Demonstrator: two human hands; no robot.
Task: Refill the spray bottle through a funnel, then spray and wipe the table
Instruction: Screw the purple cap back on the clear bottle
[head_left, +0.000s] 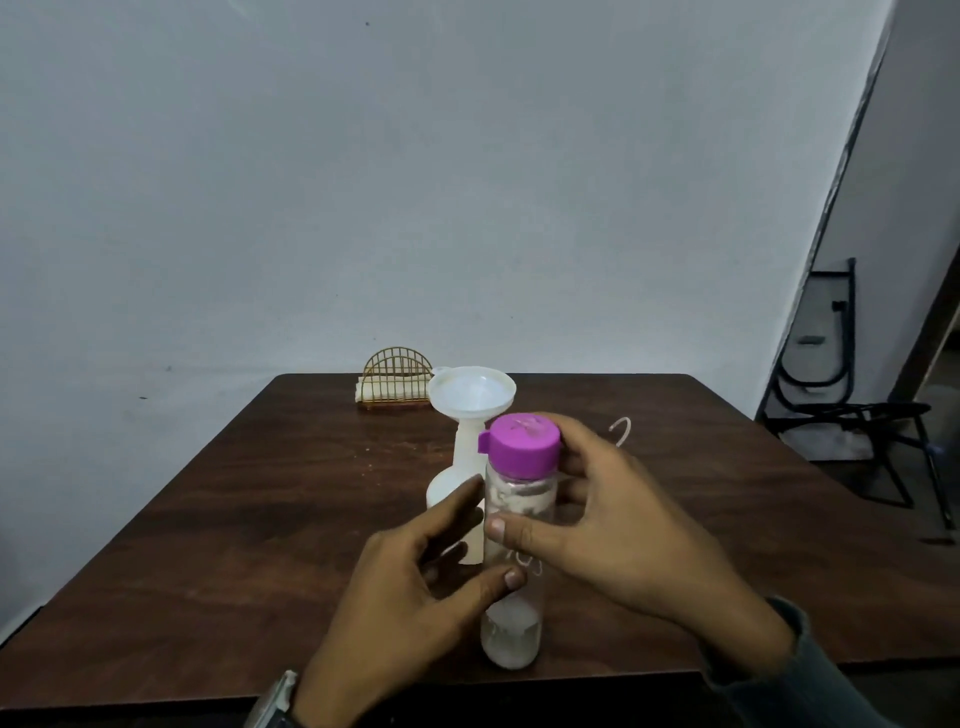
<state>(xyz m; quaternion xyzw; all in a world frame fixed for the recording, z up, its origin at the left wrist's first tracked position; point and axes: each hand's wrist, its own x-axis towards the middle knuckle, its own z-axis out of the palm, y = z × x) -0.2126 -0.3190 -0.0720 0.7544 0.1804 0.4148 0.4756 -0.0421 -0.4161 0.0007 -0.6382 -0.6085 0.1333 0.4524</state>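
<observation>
A clear bottle (511, 623) with a purple flip cap (522, 444) stands near the table's front edge, with a little whitish liquid at its bottom. My right hand (623, 535) grips its upper part, thumb on the front and fingers curled behind the cap. My left hand (410, 587) holds it lower down, thumb on the front and fingers along its left side. Just behind it stands the white spray bottle (457, 483), with a white funnel (471, 395) seated in its neck. A curved clear tube (622, 428) shows behind my right hand; what it joins is hidden.
The dark wooden table (234, 519) stands against a pale wall. A gold wire holder (397, 384) with folded white napkins sits at the far edge. A folded black metal frame (852, 395) leans at the right, off the table.
</observation>
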